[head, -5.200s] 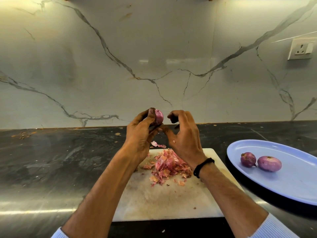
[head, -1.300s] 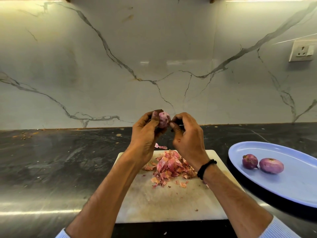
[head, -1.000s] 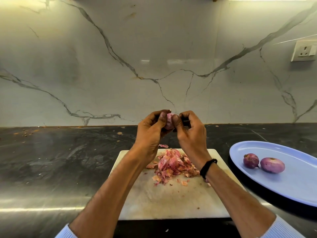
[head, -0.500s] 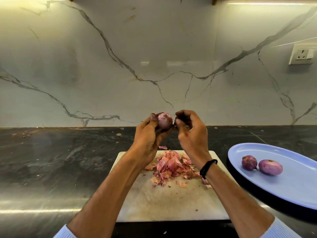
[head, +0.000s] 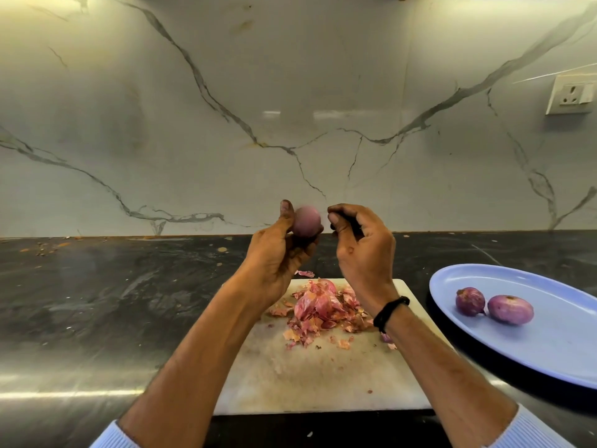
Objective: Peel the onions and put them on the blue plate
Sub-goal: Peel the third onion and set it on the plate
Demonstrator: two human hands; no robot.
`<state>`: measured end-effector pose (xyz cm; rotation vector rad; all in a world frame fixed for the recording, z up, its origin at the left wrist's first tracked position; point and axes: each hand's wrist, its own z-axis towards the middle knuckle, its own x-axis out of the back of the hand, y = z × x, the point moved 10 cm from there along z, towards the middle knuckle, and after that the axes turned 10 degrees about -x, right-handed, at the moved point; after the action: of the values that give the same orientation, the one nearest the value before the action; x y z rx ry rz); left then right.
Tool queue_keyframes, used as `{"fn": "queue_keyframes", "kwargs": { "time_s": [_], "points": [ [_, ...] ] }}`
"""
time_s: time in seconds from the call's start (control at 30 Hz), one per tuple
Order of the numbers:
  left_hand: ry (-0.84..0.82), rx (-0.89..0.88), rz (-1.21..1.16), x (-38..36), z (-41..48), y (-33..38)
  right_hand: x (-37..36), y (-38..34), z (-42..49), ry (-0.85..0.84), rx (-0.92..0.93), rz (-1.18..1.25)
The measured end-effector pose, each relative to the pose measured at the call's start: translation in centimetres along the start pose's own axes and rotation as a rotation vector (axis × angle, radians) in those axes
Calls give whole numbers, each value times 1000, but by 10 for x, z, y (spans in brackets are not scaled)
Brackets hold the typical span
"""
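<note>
My left hand (head: 274, 257) holds a small, smooth purple onion (head: 307, 221) up above the far edge of the white cutting board (head: 307, 376), thumb on its left side. Just to the onion's right, and apart from it, my right hand (head: 365, 253) has its fingers curled round a small dark tool (head: 345, 223) that is mostly hidden. A pile of pink onion skins (head: 323, 308) lies on the board below my hands. The blue plate (head: 549, 350) at the right carries two peeled onions (head: 470, 301) (head: 510, 309) side by side.
The board and plate sit on a dark stone counter (head: 113, 302) with a marble wall behind. A wall socket (head: 570, 98) is at the upper right. Small skin scraps (head: 305, 273) lie on the counter beyond the board.
My right hand has pulled away from the onion to the right, leaving a gap. The onion in my left hand now shows a smooth side, and both hands are slightly higher.
</note>
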<state>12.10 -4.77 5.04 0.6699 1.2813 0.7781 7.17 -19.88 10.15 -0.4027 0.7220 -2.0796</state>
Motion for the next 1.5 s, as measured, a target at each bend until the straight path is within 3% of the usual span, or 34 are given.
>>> {"fn": "queue_keyframes", "kwargs": {
  "time_s": [0.13, 0.4, 0.7, 1.5],
  "points": [
    [-52, 45, -51, -4, -1, -1, 4, 5, 1, 18, -55, 52],
    [-50, 61, -66, -4, 0, -3, -4, -8, -2, -50, 13, 38],
    [-23, -15, -15, 0, 2, 3, -13, -19, -6, -101, 151, -68],
    [-138, -256, 209, -4, 6, 15, -6, -10, 2, -120, 134, -95]
  ]
}}
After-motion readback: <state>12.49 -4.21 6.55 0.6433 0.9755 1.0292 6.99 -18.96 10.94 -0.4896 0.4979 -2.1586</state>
